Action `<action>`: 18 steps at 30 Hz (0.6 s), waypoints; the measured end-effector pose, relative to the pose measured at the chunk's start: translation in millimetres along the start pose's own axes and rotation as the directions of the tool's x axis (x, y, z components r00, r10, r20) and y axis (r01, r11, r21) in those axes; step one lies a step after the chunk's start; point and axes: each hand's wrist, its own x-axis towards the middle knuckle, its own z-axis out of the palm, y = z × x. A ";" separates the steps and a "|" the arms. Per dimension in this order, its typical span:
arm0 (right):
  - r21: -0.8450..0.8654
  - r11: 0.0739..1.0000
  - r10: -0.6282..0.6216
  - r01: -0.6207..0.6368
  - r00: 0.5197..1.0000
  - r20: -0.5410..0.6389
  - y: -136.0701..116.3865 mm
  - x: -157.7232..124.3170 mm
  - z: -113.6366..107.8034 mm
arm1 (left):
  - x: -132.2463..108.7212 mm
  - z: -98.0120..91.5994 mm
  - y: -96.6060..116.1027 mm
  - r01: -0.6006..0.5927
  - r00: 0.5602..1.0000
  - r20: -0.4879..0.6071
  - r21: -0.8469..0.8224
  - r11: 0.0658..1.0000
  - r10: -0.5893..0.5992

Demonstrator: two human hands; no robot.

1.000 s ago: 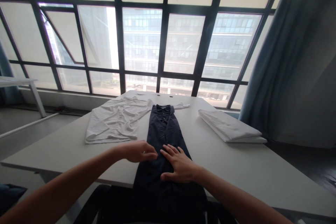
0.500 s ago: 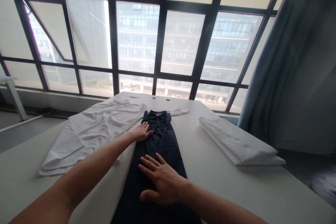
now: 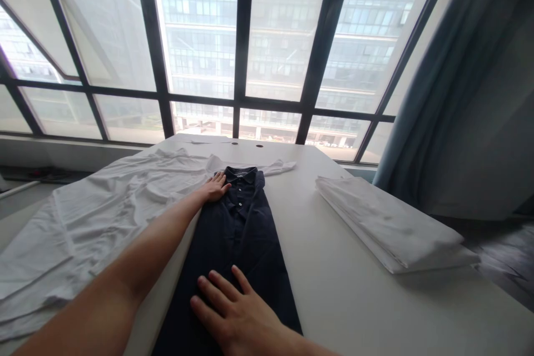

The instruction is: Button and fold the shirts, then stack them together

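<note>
A dark navy buttoned shirt (image 3: 250,233) lies folded into a long narrow strip, its collar at the far end. My left hand (image 3: 216,187) rests flat near the left side of the collar, fingers stretched out. Lower down the same shirt, my right hand (image 3: 233,308) lies palm down with its fingers spread. Neither hand grips the cloth. To the left, a white shirt (image 3: 120,200) is spread out and wrinkled, partly covered by my left forearm.
Folded white cloth (image 3: 387,222) is stacked on the right of the white table (image 3: 334,300). Two dark round holes mark the table's far end. Beyond stands a large window; a blue-grey curtain (image 3: 434,94) hangs at the right.
My left hand has slid up the navy shirt to beside the collar. My right hand sits lower in view, still flat. The view has tilted down and come closer.
</note>
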 end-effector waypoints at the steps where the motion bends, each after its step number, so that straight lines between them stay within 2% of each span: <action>1: -0.011 1.000 -0.002 0.002 1.000 -0.004 0.5 0.4 1.3 | 2.6 -1.8 0.3 0.009 1.000 0.003 -0.010 1.000 -0.009; 4: -0.034 0.999 0.000 -0.001 1.000 -0.013 -1.7 -0.2 -1.8 | 3.1 -9.3 14.7 0.060 0.997 -0.049 -0.061 0.996 -0.063; 6: -0.057 0.998 -0.001 0.000 1.000 -0.007 -5.3 -1.6 -8.6 | -3.5 -12.4 39.8 0.006 0.983 -0.183 -0.074 0.997 -0.019; 7: -0.070 0.998 -0.003 0.003 1.000 0.000 -7.3 -2.4 -12.7 | -8.3 -12.3 56.3 -0.074 0.964 -0.261 -0.057 0.996 0.057; 8: -0.083 0.997 -0.006 0.007 1.000 0.008 -9.3 -3.3 -16.8 | -13.2 -10.9 74.0 -0.197 0.930 -0.320 -0.020 0.980 0.180; 9: -0.094 0.996 -0.009 0.011 1.000 0.015 -11.1 -4.2 -20.6 | -17.5 -8.1 91.7 -0.338 0.881 -0.342 0.030 0.941 0.327; 11: -0.109 0.994 -0.015 0.017 1.000 0.023 -13.6 -5.6 -26.0 | -21.2 0.0 121.1 -0.560 0.770 -0.277 0.140 0.817 0.575; 12: -0.116 0.993 -0.016 0.018 1.000 0.023 -14.1 -6.1 -27.3 | -19.3 4.4 130.6 -0.604 0.746 -0.219 0.175 0.777 0.629; 13: -0.126 0.992 -0.017 0.019 1.000 0.018 -14.1 -6.3 -27.4 | -14.7 8.5 136.0 -0.614 0.749 -0.159 0.198 0.764 0.643; 16: -0.176 0.984 -0.024 0.021 1.000 -0.012 -10.9 -5.3 -21.8 | 12.5 16.5 130.5 -0.494 0.857 -0.046 0.211 0.843 0.514; 18: -0.214 0.977 -0.032 0.024 0.999 -0.035 -7.0 -2.9 -14.8 | 36.0 18.1 118.3 -0.414 0.905 -0.012 0.193 0.889 0.425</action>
